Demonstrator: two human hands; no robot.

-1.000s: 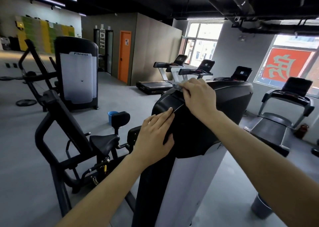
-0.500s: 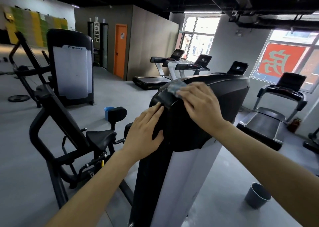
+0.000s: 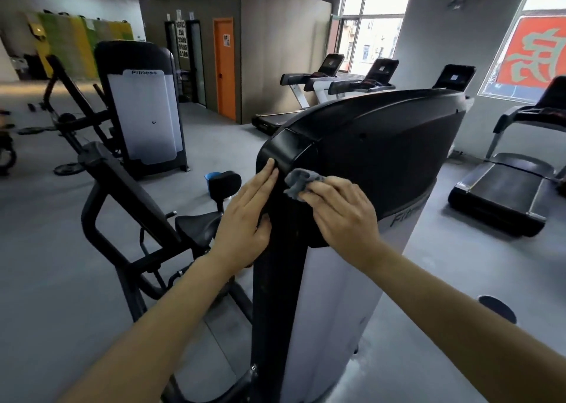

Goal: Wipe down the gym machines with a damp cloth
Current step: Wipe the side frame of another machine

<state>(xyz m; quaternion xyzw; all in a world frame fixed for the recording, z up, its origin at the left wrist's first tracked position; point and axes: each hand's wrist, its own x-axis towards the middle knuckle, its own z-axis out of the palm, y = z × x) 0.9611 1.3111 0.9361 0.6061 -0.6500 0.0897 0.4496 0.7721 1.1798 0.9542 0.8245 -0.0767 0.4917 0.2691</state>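
A tall weight-stack machine stands right in front of me, with a curved black top cover (image 3: 382, 145) over a white side panel (image 3: 330, 311). My left hand (image 3: 245, 216) lies flat with straight fingers on the cover's narrow black front edge. To its right, my right hand (image 3: 340, 216) holds a bunched grey cloth (image 3: 298, 182) against the black cover, just below the rounded top corner. The cloth sticks out past my fingertips.
The machine's black seat (image 3: 199, 225) and slanted frame (image 3: 122, 188) are at my left. A blue bucket (image 3: 211, 177) sits on the floor behind the seat, a grey bucket (image 3: 497, 309) at lower right. Treadmills (image 3: 505, 194) line the right and back walls. Another white-panelled machine (image 3: 144, 108) stands at left.
My right hand has slid the cloth down from the top corner of the cover to its front side. My left hand has stayed flat on the front edge.
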